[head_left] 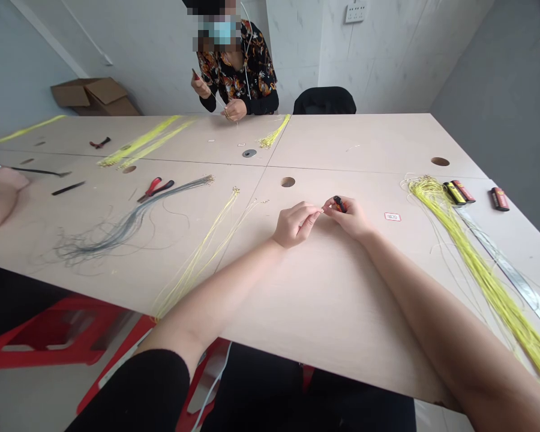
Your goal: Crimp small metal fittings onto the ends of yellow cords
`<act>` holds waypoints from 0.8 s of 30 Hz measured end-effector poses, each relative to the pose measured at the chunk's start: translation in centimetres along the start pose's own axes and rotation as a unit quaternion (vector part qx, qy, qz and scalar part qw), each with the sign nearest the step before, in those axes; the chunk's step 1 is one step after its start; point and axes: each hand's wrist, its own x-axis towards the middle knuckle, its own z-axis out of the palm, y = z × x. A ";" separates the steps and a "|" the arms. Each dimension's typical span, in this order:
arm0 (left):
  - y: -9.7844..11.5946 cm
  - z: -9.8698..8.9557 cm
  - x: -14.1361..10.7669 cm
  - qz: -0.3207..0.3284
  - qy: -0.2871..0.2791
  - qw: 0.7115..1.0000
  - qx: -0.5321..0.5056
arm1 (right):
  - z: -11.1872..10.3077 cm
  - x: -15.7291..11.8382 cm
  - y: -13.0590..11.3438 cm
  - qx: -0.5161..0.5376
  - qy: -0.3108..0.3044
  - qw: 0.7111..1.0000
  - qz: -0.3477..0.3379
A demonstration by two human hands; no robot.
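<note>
My left hand (296, 224) is closed in a pinch, its thumb and forefinger on something too small to make out. Its fingertips meet those of my right hand (348, 217) above the table. Tucked in the fingers of that right hand is a small black-and-orange lighter (340, 204), mostly covered by the hand. Left of my left hand lie thin yellow cords (207, 243) with small gold-coloured ends. On the right, a thick bundle of yellow cords (472, 264) runs toward the near edge.
Several lighters (499, 199) lie at the right beside a silvery strip (510, 267). A grey cord bundle (130, 225) and red-and-black pliers (155, 189) are at left. Across the table (342, 138), a person (238, 72) handles cord; another person's hand (2, 186) shows far left.
</note>
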 end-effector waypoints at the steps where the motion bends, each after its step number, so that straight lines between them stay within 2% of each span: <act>1: 0.1 0.0 -0.1 0.014 -0.001 1.000 0.006 | 0.0 0.0 0.0 0.001 -0.001 1.000 0.002; 5: 0.2 0.1 -0.6 0.079 -0.020 0.996 0.039 | 0.0 -0.1 -0.2 0.004 -0.001 1.000 0.009; 9: 0.2 0.2 -0.9 0.182 -0.031 0.980 0.074 | 0.0 -0.1 -0.3 0.005 0.002 1.000 0.007; 15: 0.5 0.1 -0.7 0.309 0.024 0.946 0.094 | 0.0 -0.1 -0.3 0.003 0.003 1.000 0.009; 18: 0.6 0.1 -0.6 0.319 0.030 0.944 0.084 | 0.0 -0.1 -0.2 0.012 0.001 1.000 0.009; 24: 0.5 0.3 -0.8 0.292 -0.019 0.951 0.104 | 0.0 0.0 -0.2 0.020 -0.003 1.000 0.011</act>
